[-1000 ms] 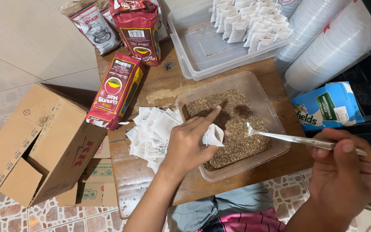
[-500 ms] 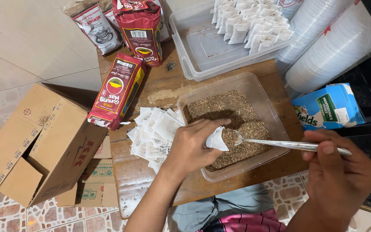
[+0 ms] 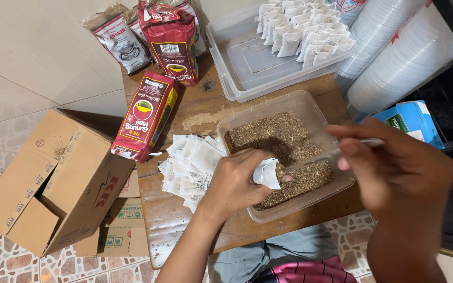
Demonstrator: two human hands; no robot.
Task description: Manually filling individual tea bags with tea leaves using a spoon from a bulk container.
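My left hand (image 3: pixel 234 183) holds a small white paper tea bag (image 3: pixel 266 173) over a clear plastic tub (image 3: pixel 310 105) of loose brown tea leaves (image 3: pixel 279 136). My right hand (image 3: pixel 394 162), blurred and close to the camera, grips a thin metal spoon (image 3: pixel 310 160) whose tip points at the bag's mouth. A heap of empty white bags (image 3: pixel 190 165) lies on the small wooden table (image 3: pixel 184 225) just left of the tub.
A clear tray (image 3: pixel 247 63) at the back holds several filled bags (image 3: pixel 302 29). Red tea packets (image 3: pixel 145 115) and silver packets (image 3: pixel 116 39) lie to the left. Stacked white cups (image 3: pixel 394 57) and a blue box (image 3: pixel 412 118) sit right. A cardboard box (image 3: pixel 53 183) stands on the tiled floor.
My right hand has swung leftward and up toward the camera, bringing the spoon from the leaves to the bag. My left hand stays over the tub with the bag.
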